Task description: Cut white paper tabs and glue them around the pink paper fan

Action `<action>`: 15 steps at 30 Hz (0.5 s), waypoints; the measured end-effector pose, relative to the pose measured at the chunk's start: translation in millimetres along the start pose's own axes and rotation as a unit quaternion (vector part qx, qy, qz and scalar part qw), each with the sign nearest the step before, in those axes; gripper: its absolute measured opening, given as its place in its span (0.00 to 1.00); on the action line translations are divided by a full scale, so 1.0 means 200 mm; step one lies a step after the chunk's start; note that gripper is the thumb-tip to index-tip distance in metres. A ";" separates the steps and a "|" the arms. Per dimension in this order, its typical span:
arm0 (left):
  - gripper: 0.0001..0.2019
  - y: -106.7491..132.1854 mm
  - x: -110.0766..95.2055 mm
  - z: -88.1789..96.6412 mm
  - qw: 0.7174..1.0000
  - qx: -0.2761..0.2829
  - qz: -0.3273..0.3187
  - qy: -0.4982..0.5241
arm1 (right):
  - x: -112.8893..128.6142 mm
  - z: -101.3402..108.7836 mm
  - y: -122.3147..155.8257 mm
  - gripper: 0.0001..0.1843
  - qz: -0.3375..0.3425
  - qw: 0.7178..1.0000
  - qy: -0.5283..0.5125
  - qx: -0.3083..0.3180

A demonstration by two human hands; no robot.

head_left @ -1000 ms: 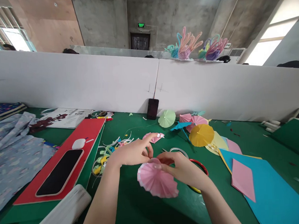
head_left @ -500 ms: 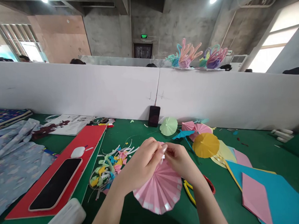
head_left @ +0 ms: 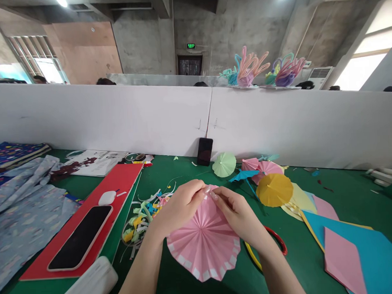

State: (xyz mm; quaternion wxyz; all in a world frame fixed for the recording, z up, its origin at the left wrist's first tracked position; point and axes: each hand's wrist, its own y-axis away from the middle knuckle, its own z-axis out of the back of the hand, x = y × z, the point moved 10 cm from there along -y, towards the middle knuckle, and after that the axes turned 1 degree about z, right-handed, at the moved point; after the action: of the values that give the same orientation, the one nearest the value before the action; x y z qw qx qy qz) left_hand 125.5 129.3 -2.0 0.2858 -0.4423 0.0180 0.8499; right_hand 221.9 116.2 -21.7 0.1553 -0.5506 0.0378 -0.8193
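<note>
A pleated pink paper disc (head_left: 203, 246), with white patches along its scalloped edge, spreads between my hands above the green table. My left hand (head_left: 187, 203) pinches its far edge from the left. My right hand (head_left: 229, 206) pinches the same edge from the right, the fingertips of both hands almost meeting. The far edge is partly hidden by my fingers. Beside my right forearm lie scissors with red and yellow handles (head_left: 276, 239), partly covered by the arm. Near my left hand is a heap of coloured paper scraps (head_left: 139, 221).
Small paper umbrellas, one yellow (head_left: 275, 190), one green (head_left: 224, 165), stand beyond my right hand. Blue paper sheets (head_left: 379, 251) lie at right. On the left, a phone (head_left: 79, 238) rests on a red board (head_left: 119, 185). A white partition (head_left: 149, 118) closes the back.
The pink disc has opened flatter and faces me more fully. My fingertips have shifted along its far edge. The view has turned slightly left.
</note>
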 end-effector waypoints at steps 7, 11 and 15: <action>0.12 0.00 0.00 0.04 0.999 -0.019 -0.013 -0.026 | 0.01 -0.03 0.00 0.14 -0.010 0.998 -0.051 0.046; 0.09 0.01 0.00 0.03 0.998 -0.016 -0.033 -0.047 | 0.00 -0.04 0.00 0.15 -0.008 0.997 -0.056 0.043; 0.09 0.02 -0.01 0.02 0.996 -0.005 -0.043 -0.072 | 0.01 -0.05 0.01 0.12 -0.003 0.998 -0.052 0.043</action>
State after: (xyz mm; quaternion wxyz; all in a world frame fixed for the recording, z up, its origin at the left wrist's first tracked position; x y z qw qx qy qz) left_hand 121.1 125.8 1.4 0.3203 -0.3816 -0.0260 0.8667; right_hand 211.8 112.7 -25.0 0.1779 -0.5852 -0.0069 -0.7911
